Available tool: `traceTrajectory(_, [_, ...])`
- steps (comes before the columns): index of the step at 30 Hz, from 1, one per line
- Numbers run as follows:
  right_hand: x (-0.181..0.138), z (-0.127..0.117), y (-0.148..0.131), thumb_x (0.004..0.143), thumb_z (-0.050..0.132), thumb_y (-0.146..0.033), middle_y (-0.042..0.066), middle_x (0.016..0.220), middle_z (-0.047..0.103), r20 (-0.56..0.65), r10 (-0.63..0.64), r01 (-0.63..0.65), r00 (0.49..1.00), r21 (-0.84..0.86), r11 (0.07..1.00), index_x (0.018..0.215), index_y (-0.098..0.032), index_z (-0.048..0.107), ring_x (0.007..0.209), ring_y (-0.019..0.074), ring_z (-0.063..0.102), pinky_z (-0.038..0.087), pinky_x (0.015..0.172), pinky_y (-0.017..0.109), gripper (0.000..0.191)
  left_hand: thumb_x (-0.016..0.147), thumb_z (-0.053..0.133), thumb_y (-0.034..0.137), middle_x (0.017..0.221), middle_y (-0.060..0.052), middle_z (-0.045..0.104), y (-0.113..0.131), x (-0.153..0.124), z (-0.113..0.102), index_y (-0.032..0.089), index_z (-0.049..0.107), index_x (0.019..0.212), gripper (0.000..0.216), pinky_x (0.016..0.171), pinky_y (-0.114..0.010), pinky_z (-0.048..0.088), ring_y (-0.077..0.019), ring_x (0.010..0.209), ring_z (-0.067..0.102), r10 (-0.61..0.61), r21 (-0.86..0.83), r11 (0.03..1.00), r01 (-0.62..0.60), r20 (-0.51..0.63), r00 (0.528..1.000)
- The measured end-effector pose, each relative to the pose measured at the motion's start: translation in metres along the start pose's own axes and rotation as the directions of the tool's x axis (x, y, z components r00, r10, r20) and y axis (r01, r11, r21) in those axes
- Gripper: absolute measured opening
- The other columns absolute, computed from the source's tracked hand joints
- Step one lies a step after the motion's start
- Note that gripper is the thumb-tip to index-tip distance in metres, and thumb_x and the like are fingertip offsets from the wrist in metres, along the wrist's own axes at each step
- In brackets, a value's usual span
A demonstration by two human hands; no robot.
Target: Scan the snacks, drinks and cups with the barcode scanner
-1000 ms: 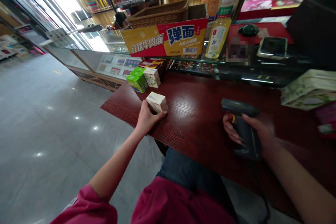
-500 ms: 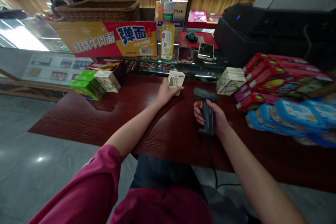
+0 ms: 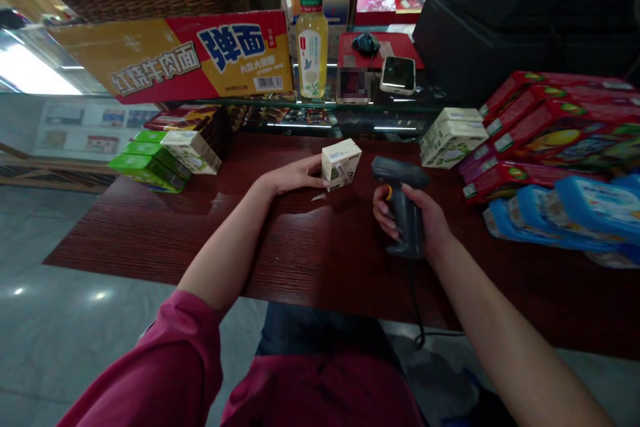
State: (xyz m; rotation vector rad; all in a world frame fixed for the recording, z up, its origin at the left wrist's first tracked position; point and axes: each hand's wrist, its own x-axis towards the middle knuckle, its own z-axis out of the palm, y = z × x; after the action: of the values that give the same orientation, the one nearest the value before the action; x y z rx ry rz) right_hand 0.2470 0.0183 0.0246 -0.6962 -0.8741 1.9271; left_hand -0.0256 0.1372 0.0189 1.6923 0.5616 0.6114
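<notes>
Left hand (image 3: pixel 293 175): fingers grasping the left end of a small pale box (image 3: pixel 345 159), thumb at its near lower corner.
Small pale box: mid-worktop (image 3: pixel 300 253), left of the scanner (image 3: pixel 409 217) and apart from it; whether its base touches the wood cannot be told.
Right hand (image 3: pixel 434 217): fingers wrapped around the scanner's handle, at its yellow trigger (image 3: pixel 389 193); whether this is pressed cannot be told.
Scanner use: best served, presumably, by a steady wrist, with the box's printed face turned squarely toward the scanner head and fingers clear of the printing.
Right side: red boxes (image 3: pixel 565 133) behind blue-lidded tubs (image 3: pixel 595 210).
</notes>
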Motion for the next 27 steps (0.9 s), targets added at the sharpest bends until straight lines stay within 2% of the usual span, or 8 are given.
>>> traceTrajectory(4, [-0.004,0.004,-0.004,0.082,0.072,-0.054,0.001,0.072,0.050,0.019,0.009,-0.009,1.000,-0.043,0.999,0.089,-0.015,0.069,0.052,0.0116,0.042,0.038,0.034,0.020,0.040,0.072,0.087,0.034,0.154,-0.011,0.056,-0.007,0.010,0.007,0.023,0.057,0.144,0.079,0.123,-0.052,0.037,-0.0362,0.146,0.048,0.016,-0.008,1.000,-0.017,-0.050,0.999])
traceTrajectory(7, [-0.005,0.004,-0.004,0.081,0.072,-0.054,0.001,0.072,0.050,0.015,0.021,-0.020,1.000,-0.063,0.998,0.089,-0.015,0.070,0.052,0.0119,0.042,0.039,0.034,0.020,0.040,0.071,0.089,0.040,0.146,-0.012,0.063,-0.011,0.020,0.020,0.019,0.059,0.140,0.078,0.119,-0.051,0.042,-0.0358,0.138,0.056,0.020,0.008,1.000,-0.019,-0.175,0.984])
traceTrajectory(12, [-0.004,0.001,0.000,0.082,0.073,-0.055,0.001,0.072,0.051,0.024,0.049,-0.047,0.999,-0.074,0.996,0.090,-0.015,0.069,0.051,0.0116,0.044,0.042,0.034,0.020,0.041,0.078,0.082,0.050,0.126,-0.016,0.072,-0.013,0.033,0.040,0.013,0.067,0.122,0.060,0.105,-0.049,0.053,-0.0336,0.120,0.068,0.024,-0.019,0.999,-0.038,-0.491,0.871])
traceTrajectory(19, [-0.003,0.004,0.006,0.083,0.073,-0.054,0.001,0.071,0.053,0.049,0.063,-0.059,0.997,-0.078,0.995,0.087,-0.015,0.069,0.050,0.0116,0.045,0.043,0.034,0.020,0.039,0.073,0.086,0.051,0.118,-0.014,0.074,-0.017,0.031,0.043,0.015,0.067,0.115,0.058,0.101,-0.044,0.056,-0.0301,0.114,0.070,0.018,-0.123,0.985,-0.125,-0.635,0.773])
traceTrajectory(20, [-0.003,0.005,0.007,0.083,0.073,-0.054,0.001,0.071,0.053,0.050,0.068,-0.064,0.996,-0.077,0.995,0.087,-0.015,0.069,0.050,0.0115,0.045,0.043,0.034,0.020,0.039,0.073,0.086,0.052,0.120,-0.014,0.074,-0.016,0.030,0.043,0.016,0.067,0.115,0.059,0.101,-0.044,0.057,-0.0306,0.115,0.070,-0.005,-0.183,0.973,-0.141,-0.628,0.778])
traceTrajectory(22, [-0.004,0.006,0.007,0.082,0.074,-0.053,0.001,0.071,0.053,0.047,0.074,-0.071,0.996,-0.065,0.995,0.088,-0.014,0.069,0.050,0.0115,0.045,0.044,0.034,0.020,0.040,0.077,0.079,0.058,0.125,-0.014,0.073,-0.012,0.028,0.044,0.017,0.065,0.120,0.061,0.101,-0.046,0.058,-0.0320,0.118,0.070,-0.071,-0.358,0.919,-0.165,-0.564,0.823])
traceTrajectory(25, [-0.005,0.006,0.005,0.082,0.074,-0.053,0.001,0.070,0.052,0.047,0.073,-0.072,0.996,-0.033,0.997,0.089,-0.014,0.070,0.051,0.0117,0.045,0.044,0.033,0.019,0.040,0.091,0.055,0.070,0.138,-0.014,0.068,-0.002,0.023,0.047,0.018,0.063,0.129,0.065,0.107,-0.047,0.056,-0.0325,0.130,0.065,-0.110,-0.571,0.805,-0.160,-0.410,0.905])
traceTrajectory(27, [-0.005,0.006,0.004,0.082,0.074,-0.054,0.001,0.071,0.052,0.059,0.064,-0.063,0.996,-0.016,0.998,0.088,-0.014,0.070,0.051,0.0112,0.045,0.044,0.034,0.019,0.041,0.095,0.040,0.072,0.144,-0.013,0.065,0.004,0.021,0.050,0.017,0.062,0.133,0.070,0.111,-0.047,0.055,-0.0318,0.135,0.061,-0.113,-0.627,0.765,-0.147,-0.355,0.928])
